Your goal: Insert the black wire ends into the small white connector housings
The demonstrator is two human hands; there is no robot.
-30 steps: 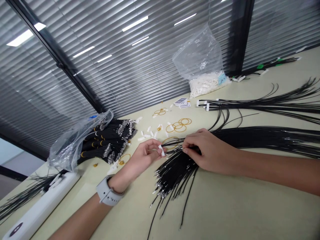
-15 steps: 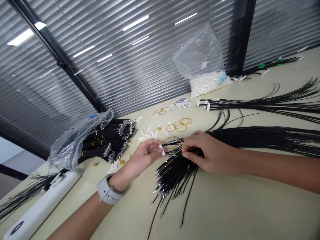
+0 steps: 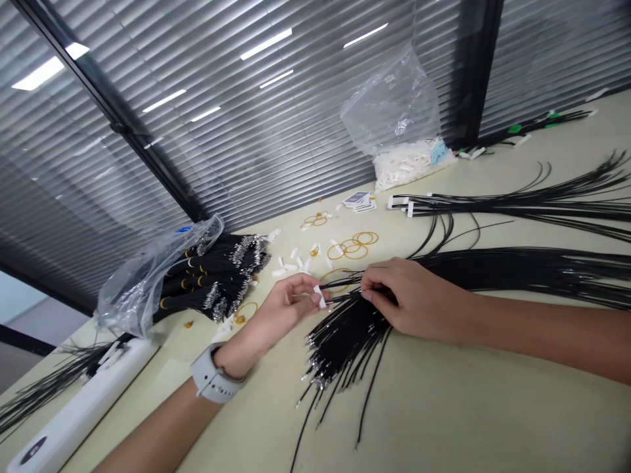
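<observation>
Between the thumb and fingers of my left hand is a small white connector housing. Thin black wires run from it to the right, toward my right hand. That hand is closed in a pinch over the wires, its fingertips partly hiding what they grip. Beneath it fans out a thick bundle of black wires with shiny metal terminals at the ends. The bundle continues past my right wrist as a long dark strip. A grey watch is on my left wrist.
Loose white housings and yellow rubber bands lie behind my hands. A plastic bag of white parts leans on the blinds. Bagged wire bundles and a long white device are at left; wires with housings lie at right.
My right hand has shifted very slightly along the wires. The left hand keeps its pinch on the white connector housing.
</observation>
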